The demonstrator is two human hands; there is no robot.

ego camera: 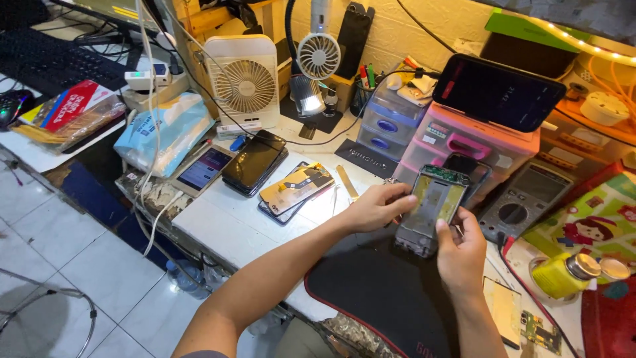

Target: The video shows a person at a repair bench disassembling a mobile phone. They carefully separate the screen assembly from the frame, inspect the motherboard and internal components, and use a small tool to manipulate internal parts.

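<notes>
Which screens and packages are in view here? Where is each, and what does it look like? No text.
Opened phone: held in left hand and right hand, board and yellowish inside exposed.
Lit phone: left on bench, flat, bright screen.
Dark phone: beside it, flat, black glass.
Propped phone: on pink drawer box, landscape, dark screen.
Multimeter: right of the hands, grey, round dial.
Light-blue soft pack: left edge.
Red packet: far left.

phone: an opened phone body [432,211], back cover off, green circuit board at its 12 o'clock end
pose: tilted upright, raised above the black mat
place: centre-right, toward 3 o'clock
</notes>
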